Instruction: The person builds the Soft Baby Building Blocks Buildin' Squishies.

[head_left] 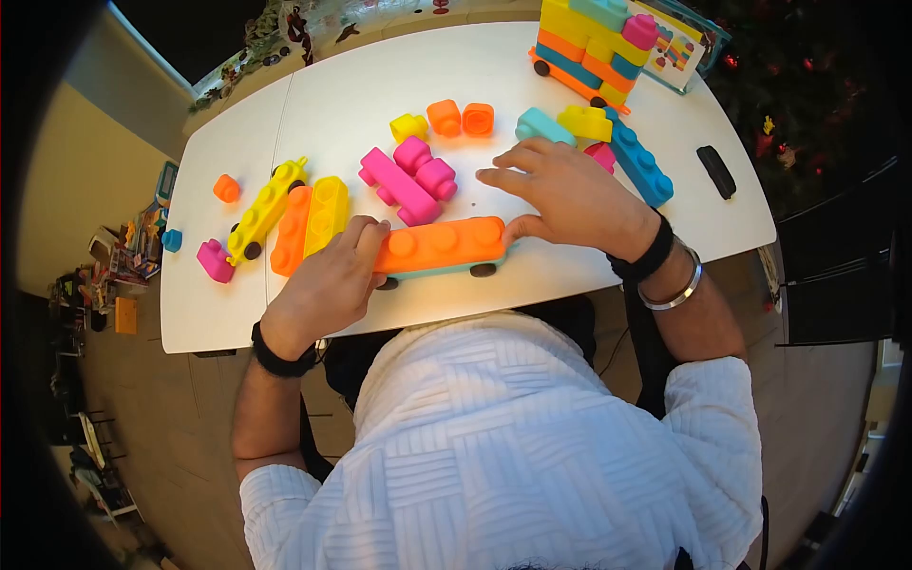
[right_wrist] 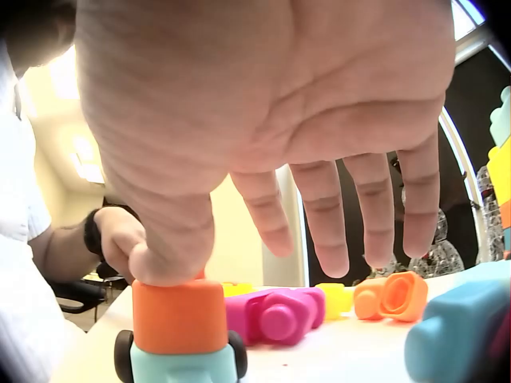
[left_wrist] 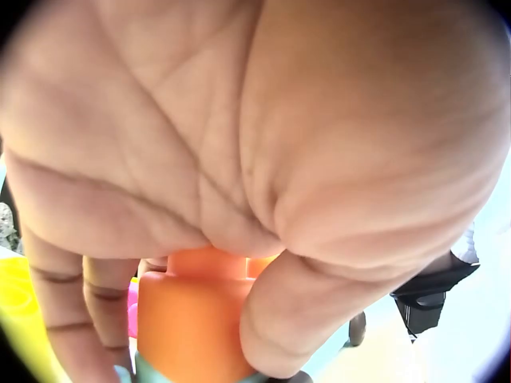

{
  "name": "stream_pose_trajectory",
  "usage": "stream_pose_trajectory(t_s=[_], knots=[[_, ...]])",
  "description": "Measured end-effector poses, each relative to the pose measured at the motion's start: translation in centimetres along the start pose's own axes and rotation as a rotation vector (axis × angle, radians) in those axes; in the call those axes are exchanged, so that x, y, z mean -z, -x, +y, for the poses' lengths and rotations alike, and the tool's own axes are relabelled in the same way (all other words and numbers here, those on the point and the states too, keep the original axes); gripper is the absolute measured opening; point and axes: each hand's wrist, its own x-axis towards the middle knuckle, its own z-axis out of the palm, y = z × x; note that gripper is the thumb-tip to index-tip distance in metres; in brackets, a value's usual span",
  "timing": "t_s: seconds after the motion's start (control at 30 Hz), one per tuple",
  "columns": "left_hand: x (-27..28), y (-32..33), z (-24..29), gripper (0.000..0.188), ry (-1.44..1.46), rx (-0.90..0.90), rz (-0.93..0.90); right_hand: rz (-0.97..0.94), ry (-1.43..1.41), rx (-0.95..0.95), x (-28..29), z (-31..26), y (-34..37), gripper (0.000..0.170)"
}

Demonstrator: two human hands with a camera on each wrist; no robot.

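Gripping smooth, studded orange block (head_left: pixel 439 245) with left hand (head_left: pixel 328 283).

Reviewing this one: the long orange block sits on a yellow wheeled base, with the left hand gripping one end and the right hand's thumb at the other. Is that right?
Not quite. The wheeled base is light blue, not yellow, as the right wrist view shows. The long orange block does sit on it, with the left hand gripping one end and the right hand with its thumb at the other.
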Motion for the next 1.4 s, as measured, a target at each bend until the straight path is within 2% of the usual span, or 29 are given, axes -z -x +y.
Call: stream_pose_trajectory(t_s=[0.03,0.07,0.13,0.27,0.37,0.4,0.43,0.47,0.5,0.53,0.57,0.63,0.73,0.8,0.87,1.0,1.07,1.1,1.17,1.2,1.4], knots=[[0.0,-0.1,0.1,0.059,0.007,0.018,-0.013,0.100,0.066,0.018,-0.6,0.8,0.2,0.056],[-0.1,-0.1,0.1,0.059,0.013,0.035,-0.027,0.099,0.073,0.018,-0.8,1.5,0.5,0.056],[-0.1,-0.2,0.0,0.058,0.011,0.030,-0.023,-0.049,0.232,-0.055,-1.1,2.7,0.7,0.054],[0.1,-0.2,0.0,0.059,0.040,0.019,-0.014,-0.049,0.373,-0.065,-2.0,4.6,0.1,0.046],[0.7,-0.4,0.3,0.068,0.116,0.062,-0.088,-0.019,0.268,-0.091,-1.4,4.6,-0.6,0.042],[1.1,-0.5,0.3,0.068,0.114,0.059,-0.084,0.109,0.205,-0.049,-1.2,4.2,-0.6,0.038],[1.3,-0.6,0.4,0.073,0.096,0.018,-0.029,0.234,0.141,-0.001,-1.0,3.7,-0.6,0.035],[1.6,-0.5,0.5,0.078,0.081,-0.019,0.026,0.229,0.142,0.009,-0.7,3.0,-0.7,0.035],[2.0,-0.5,0.8,0.078,0.087,-0.006,0.031,0.338,0.012,0.035,-0.3,1.9,-0.8,0.036],[2.5,-0.6,1.2,0.078,0.113,0.016,0.111,0.442,-0.123,0.062,0.0,0.9,-1.0,0.038],[2.9,-0.7,1.7,0.078,0.137,0.041,0.191,0.429,-0.133,0.076,0.2,-0.2,-1.1,0.038],[3.4,-0.8,3.0,0.076,0.221,0.030,0.243,0.522,-0.315,0.161,0.3,-2.3,-1.3,0.041],[3.1,-1.0,4.4,0.073,0.309,-0.063,0.299,0.481,-0.394,0.296,-0.4,-4.8,-1.3,0.051],[2.9,-1.1,5.4,0.073,0.319,-0.206,0.343,0.499,-0.463,0.345,-0.6,-6.1,-1.3,0.050],[3.1,-1.2,5.4,0.067,0.298,-0.211,0.360,0.467,-0.467,0.359,-0.3,-6.6,-1.1,0.046],[5.0,-0.2,3.9,0.061,0.168,-0.129,0.364,0.483,-0.401,0.332,-0.6,-6.0,-1.3,0.039],[5.6,0.4,3.0,0.059,0.090,-0.020,0.168,0.314,-0.083,0.249,-0.7,-5.0,-1.0,0.036],[5.2,0.5,2.8,0.048,0.118,0.045,0.136,0.316,-0.082,0.252,-0.8,-4.8,-1.0,0.036],[4.5,0.1,2.1,0.048,0.195,0.069,0.132,0.072,-0.045,0.144,-1.2,-4.7,-0.8,0.031],[4.2,-0.1,1.8,0.047,0.275,0.089,0.126,0.069,-0.049,0.147,-1.4,-4.6,-0.8,0.031],[3.5,-0.8,1.1,0.046,0.238,0.031,0.201,0.099,-0.081,0.139,-1.8,-4.1,-1.0,0.027]])
